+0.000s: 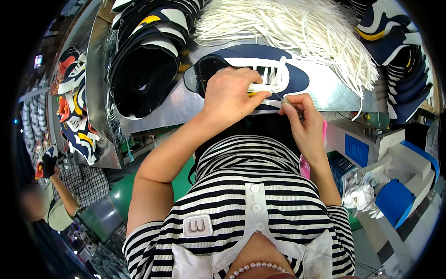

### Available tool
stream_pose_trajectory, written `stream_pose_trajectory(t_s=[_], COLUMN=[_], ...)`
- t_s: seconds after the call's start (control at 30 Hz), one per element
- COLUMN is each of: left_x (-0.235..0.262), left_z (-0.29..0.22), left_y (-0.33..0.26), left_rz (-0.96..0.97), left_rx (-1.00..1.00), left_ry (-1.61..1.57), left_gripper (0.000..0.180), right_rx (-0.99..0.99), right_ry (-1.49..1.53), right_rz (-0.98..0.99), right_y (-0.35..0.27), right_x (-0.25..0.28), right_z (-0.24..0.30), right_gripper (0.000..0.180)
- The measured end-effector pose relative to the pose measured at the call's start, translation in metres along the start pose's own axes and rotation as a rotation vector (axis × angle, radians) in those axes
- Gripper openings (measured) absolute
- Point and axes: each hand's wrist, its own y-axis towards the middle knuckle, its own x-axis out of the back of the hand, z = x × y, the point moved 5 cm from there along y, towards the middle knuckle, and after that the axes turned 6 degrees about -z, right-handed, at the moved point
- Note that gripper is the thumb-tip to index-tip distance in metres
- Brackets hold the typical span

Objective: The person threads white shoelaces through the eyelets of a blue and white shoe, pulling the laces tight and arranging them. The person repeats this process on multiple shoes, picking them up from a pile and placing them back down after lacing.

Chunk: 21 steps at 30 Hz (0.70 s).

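A navy shoe upper with a white eyelet strip lies on the metal worktop, its black-lined opening toward the left. White lace runs through part of its throat. Over the upper's near side, my left hand is closed, pinching its edge by the eyelets between thumb and curled fingers. My right hand is closed just off the near edge. Between its thumb and forefinger is a thin, dark, needle-like tool pointing at the eyelets; its exact kind is too small to make out.
A heap of white laces covers the worktop's far side. Nested uppers stand left, and more uppers are stacked right. A grey-and-blue machine stands lower right. A gloved co-worker's hand holds an upper at far left.
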Motion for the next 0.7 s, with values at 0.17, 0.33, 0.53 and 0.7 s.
stream_pose_trajectory(t_s=[0.17,0.33,0.53,0.7], left_x=[0.000,0.000,0.000,-0.004], left_z=[-0.001,-0.001,-0.003,-0.011], left_y=[0.002,0.001,0.002,-0.010], left_rz=[0.012,0.015,0.014,0.036], left_rx=[-0.032,-0.041,-0.073,-0.179], left_ry=[-0.039,-0.101,-0.142,-0.272], left_gripper=[0.031,0.028,0.025,0.022], right_rx=[-0.032,-0.072,-0.083,-0.136], right_ry=[-0.099,-0.056,-0.030,0.026], right_rz=[0.047,0.067,0.053,-0.016], right_y=[0.005,0.005,0.001,0.003], right_x=[0.000,0.004,0.005,-0.021], right_z=[0.004,0.007,0.002,-0.003], right_gripper=[0.012,0.014,0.014,0.016])
